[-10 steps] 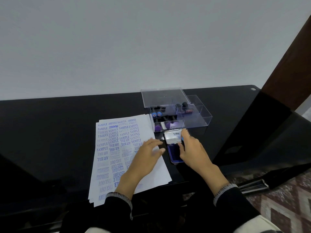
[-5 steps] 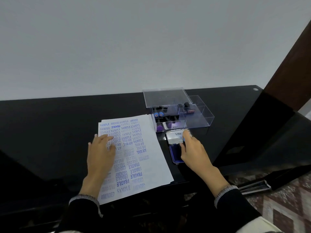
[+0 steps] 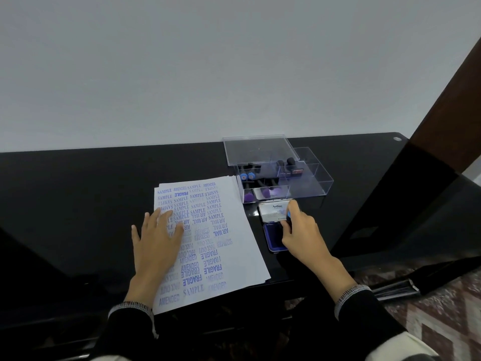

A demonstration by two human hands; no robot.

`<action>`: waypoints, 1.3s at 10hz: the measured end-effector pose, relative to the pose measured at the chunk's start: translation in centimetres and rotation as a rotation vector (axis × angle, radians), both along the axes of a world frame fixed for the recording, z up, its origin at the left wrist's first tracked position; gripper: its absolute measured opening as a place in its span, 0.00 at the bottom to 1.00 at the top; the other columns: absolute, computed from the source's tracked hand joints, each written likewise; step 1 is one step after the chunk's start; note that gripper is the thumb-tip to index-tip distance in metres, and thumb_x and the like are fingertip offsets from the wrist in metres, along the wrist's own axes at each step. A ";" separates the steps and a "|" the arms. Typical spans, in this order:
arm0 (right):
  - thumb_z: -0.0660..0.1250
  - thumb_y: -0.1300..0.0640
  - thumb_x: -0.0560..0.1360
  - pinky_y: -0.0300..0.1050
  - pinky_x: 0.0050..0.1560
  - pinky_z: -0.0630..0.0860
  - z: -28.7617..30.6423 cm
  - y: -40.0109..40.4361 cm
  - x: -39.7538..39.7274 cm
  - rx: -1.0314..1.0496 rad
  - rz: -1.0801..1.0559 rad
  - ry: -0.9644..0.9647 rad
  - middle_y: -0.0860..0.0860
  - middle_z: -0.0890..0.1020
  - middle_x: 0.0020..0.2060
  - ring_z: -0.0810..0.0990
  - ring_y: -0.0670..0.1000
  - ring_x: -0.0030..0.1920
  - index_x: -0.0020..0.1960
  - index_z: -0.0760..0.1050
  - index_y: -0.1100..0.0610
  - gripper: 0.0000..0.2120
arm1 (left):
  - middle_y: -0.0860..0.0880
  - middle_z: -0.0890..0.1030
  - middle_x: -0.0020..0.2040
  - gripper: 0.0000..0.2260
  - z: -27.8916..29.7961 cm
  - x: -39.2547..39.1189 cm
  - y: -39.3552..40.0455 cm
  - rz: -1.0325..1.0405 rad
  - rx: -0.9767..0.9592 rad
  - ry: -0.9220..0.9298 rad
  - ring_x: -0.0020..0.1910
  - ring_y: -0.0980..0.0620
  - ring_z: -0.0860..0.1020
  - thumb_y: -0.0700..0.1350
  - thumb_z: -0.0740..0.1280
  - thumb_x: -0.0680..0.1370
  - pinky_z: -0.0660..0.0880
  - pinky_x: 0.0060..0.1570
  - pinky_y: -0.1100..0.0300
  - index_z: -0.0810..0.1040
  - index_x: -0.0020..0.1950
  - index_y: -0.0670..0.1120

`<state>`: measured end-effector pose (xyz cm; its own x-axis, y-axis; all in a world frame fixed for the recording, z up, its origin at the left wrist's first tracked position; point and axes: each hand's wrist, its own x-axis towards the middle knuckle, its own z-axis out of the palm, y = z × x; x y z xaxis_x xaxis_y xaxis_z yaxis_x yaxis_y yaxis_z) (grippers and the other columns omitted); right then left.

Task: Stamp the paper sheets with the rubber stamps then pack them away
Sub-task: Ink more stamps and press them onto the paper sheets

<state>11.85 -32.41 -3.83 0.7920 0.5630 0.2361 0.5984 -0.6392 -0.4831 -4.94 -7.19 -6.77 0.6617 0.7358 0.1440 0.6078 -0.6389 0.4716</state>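
The right hand (image 3: pixel 303 231) has its grip closed on a small blue-topped rubber stamp (image 3: pixel 288 214), pressed over the open blue ink pad (image 3: pixel 273 237). The left hand (image 3: pixel 156 239) lies flat and open on the stack of white paper sheets (image 3: pixel 229 246) crowded with blue stamped words. Too much ink could blot, and a lifted left palm may let sheets slide. The stack's near corner overhangs the glossy black table (image 3: pixel 78 204) edge. Free paper remains along the right margin; the clear plastic compartment box (image 3: pixel 309 178) sits just behind the pad.
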 end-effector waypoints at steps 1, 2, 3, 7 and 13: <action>0.63 0.63 0.76 0.47 0.33 0.77 0.2 -0.2 0.1 0.040 -0.007 0.054 0.52 0.78 0.40 0.77 0.50 0.37 0.47 0.59 0.52 0.13 | 0.50 0.58 0.78 0.23 0.0 0.0 0.0 -0.003 0.015 0.016 0.78 0.50 0.50 0.57 0.56 0.81 0.41 0.74 0.46 0.64 0.75 0.50; 0.63 0.62 0.76 0.48 0.34 0.76 -0.1 0.0 -0.2 0.011 -0.009 -0.003 0.53 0.77 0.40 0.77 0.52 0.39 0.47 0.58 0.52 0.13 | 0.50 0.59 0.78 0.23 -0.1 0.0 -0.1 -0.004 0.025 0.022 0.78 0.50 0.51 0.57 0.55 0.81 0.42 0.74 0.45 0.64 0.75 0.50; 0.63 0.62 0.76 0.45 0.32 0.72 -0.2 0.0 -0.2 -0.012 0.000 -0.030 0.53 0.76 0.40 0.76 0.53 0.38 0.48 0.57 0.51 0.14 | 0.49 0.59 0.78 0.24 -0.1 0.1 0.0 -0.007 0.036 0.035 0.78 0.49 0.51 0.57 0.55 0.81 0.42 0.74 0.45 0.63 0.75 0.50; 0.64 0.61 0.76 0.46 0.32 0.75 0.5 0.0 0.5 -0.046 0.031 0.056 0.52 0.78 0.40 0.77 0.51 0.37 0.49 0.58 0.51 0.14 | 0.49 0.58 0.78 0.24 -0.2 0.0 -0.1 -0.004 0.045 0.051 0.78 0.49 0.50 0.57 0.54 0.81 0.42 0.74 0.45 0.63 0.75 0.50; 0.64 0.63 0.75 0.54 0.35 0.78 0.9 -0.1 1.0 -0.047 0.047 0.113 0.54 0.78 0.39 0.78 0.53 0.36 0.48 0.59 0.52 0.13 | 0.49 0.58 0.78 0.24 -0.3 0.1 0.0 -0.007 0.040 0.053 0.78 0.49 0.50 0.58 0.53 0.81 0.42 0.74 0.45 0.62 0.76 0.50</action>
